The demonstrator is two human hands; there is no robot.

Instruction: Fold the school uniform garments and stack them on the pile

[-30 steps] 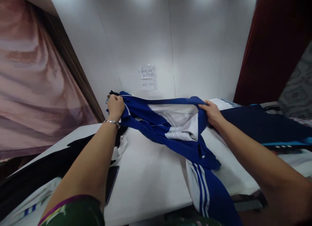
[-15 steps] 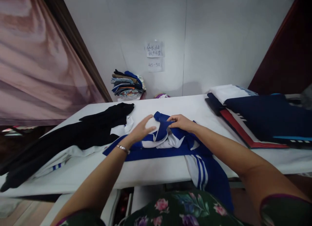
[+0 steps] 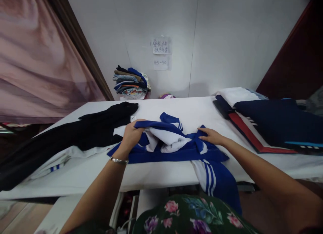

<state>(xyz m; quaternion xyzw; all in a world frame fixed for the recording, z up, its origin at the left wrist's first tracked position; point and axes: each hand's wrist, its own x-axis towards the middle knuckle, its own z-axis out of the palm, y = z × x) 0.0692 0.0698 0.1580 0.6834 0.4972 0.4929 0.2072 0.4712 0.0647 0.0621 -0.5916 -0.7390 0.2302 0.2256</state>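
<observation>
A blue-and-white jacket (image 3: 174, 156) lies bunched on the white table in front of me. One sleeve (image 3: 222, 183) with white stripes hangs over the front edge, and a striped cuff (image 3: 169, 118) sticks out at the back. My left hand (image 3: 132, 134) is closed on a blue edge of the jacket and holds it raised, so the white inside shows. At the garment's right end, my right hand (image 3: 212, 136) pinches a blue corner between thumb and fingers.
Black clothing (image 3: 83, 133) lies spread at the left, over a white garment (image 3: 73, 153) with blue stripes. A stack of folded clothes (image 3: 267, 123) rests at the right. Another folded pile (image 3: 131, 82) stands by the back wall, left of two paper signs (image 3: 162, 52).
My left hand has moved left and closed on the jacket's blue edge, lifting it. My right hand has moved right and down, from the collar-like part to the jacket's right corner.
</observation>
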